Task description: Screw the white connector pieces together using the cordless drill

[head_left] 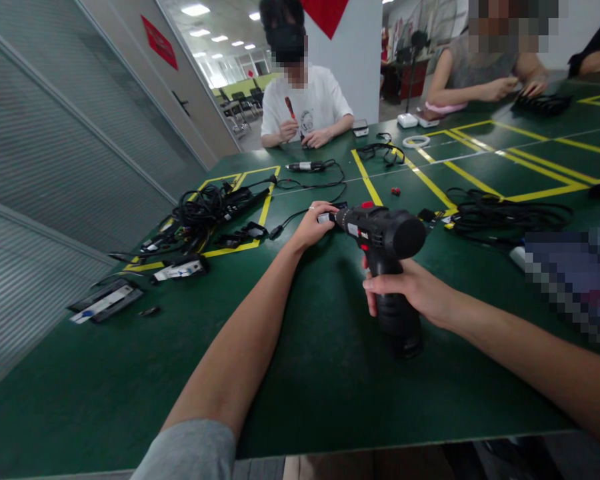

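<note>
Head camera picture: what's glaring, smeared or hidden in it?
In the head view, ceiling lamps burn white; glare whitens stretches of yellow tape; a soft shadow darkens the green table near the drill; the small dark bit at left looks smeared; square blocks hide a patch at right.

Head view: riding on the head, looking forward and down across the desk.
Near edge: crossing low in the view, slanting slightly up toward the right.
Hands: lying close ahead, the left hand and right hand occupying the middle ground.
Person in white: appearing well beyond the hands, the camera facing across.
Blinds: filling the left side, receding at a slant.
Ceiling light: showing at the top, the lens taking in the room behind.
</note>
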Tool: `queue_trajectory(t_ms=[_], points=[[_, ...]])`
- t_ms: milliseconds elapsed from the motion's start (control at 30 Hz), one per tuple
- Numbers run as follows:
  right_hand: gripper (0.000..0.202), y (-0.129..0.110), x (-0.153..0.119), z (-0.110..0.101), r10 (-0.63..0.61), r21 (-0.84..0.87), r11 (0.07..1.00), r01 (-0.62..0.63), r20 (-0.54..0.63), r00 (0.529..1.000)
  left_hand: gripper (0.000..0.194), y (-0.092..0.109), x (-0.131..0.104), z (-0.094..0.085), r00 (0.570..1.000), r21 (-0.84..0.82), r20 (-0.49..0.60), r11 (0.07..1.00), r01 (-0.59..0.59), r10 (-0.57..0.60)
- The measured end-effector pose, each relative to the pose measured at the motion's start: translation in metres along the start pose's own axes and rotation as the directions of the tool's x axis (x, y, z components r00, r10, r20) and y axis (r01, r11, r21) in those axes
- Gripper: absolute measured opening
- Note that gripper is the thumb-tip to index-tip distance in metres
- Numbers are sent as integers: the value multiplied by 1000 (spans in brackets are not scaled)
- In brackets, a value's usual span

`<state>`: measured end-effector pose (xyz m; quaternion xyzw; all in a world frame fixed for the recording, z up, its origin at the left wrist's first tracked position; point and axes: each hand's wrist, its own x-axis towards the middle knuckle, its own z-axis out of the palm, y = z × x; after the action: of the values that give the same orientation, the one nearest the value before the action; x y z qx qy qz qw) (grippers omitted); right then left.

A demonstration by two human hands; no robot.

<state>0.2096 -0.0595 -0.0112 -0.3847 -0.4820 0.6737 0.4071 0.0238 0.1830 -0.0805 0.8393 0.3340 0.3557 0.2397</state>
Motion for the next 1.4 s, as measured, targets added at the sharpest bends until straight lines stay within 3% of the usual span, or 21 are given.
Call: queue_trajectory(t_ms=[567,1400], points=[[20,1,-1,-1,0,-9,1000,1,12,1000,37,0,0,0,1000,1,9,1000,-9,9],[28,2,-1,0,38,21,999,-38,-22,999,26,-6,1,1,999,-39,-15,998,-42,41]])
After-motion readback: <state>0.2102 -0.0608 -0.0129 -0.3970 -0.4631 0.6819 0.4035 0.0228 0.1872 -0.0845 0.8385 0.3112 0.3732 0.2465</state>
